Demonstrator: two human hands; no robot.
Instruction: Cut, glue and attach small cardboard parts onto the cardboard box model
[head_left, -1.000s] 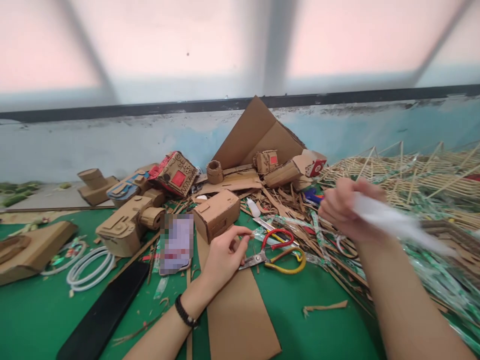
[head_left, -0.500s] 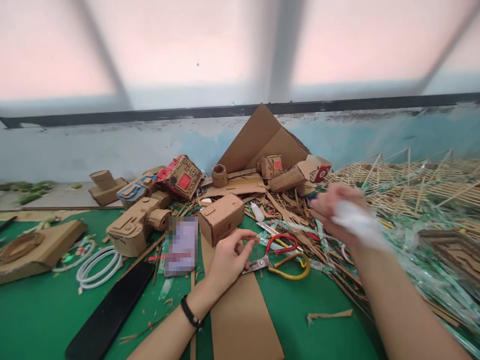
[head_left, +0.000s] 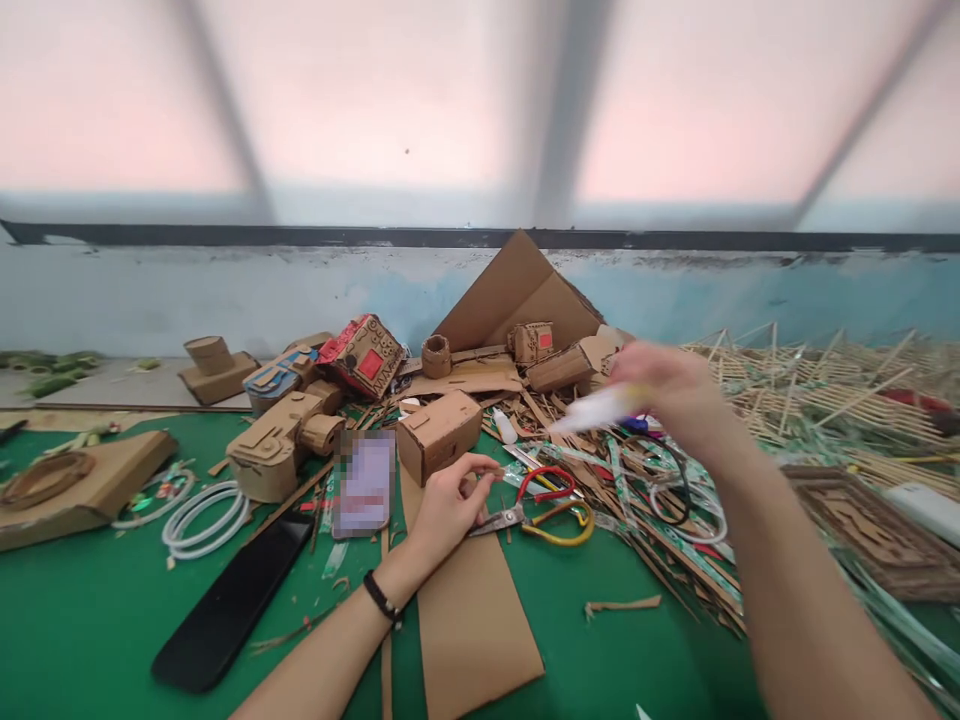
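Note:
My left hand [head_left: 459, 494], with a dark braided band at the wrist, pinches a small brown piece [head_left: 491, 470] between thumb and fingertips. It is over a flat cardboard strip [head_left: 476, 630], in front of a cardboard box [head_left: 441, 435]. My right hand [head_left: 664, 385] is raised over the scraps at the right and grips a white bottle [head_left: 600, 408], blurred by motion, its pointed end towards the left. Scissors [head_left: 517, 515] with one red and one yellow handle lie just right of my left hand.
A phone [head_left: 364, 485] and a black flat object [head_left: 232, 600] lie left of the strip. Cardboard cameras [head_left: 262, 460] stand behind them. White tubing [head_left: 202, 520] is coiled at the left. Wooden sticks [head_left: 817, 385] and plastic strips fill the right side.
The white bottle in my right hand has swung round to point left, and that hand has shifted slightly left. My left hand keeps its pinch. The view has moved a little.

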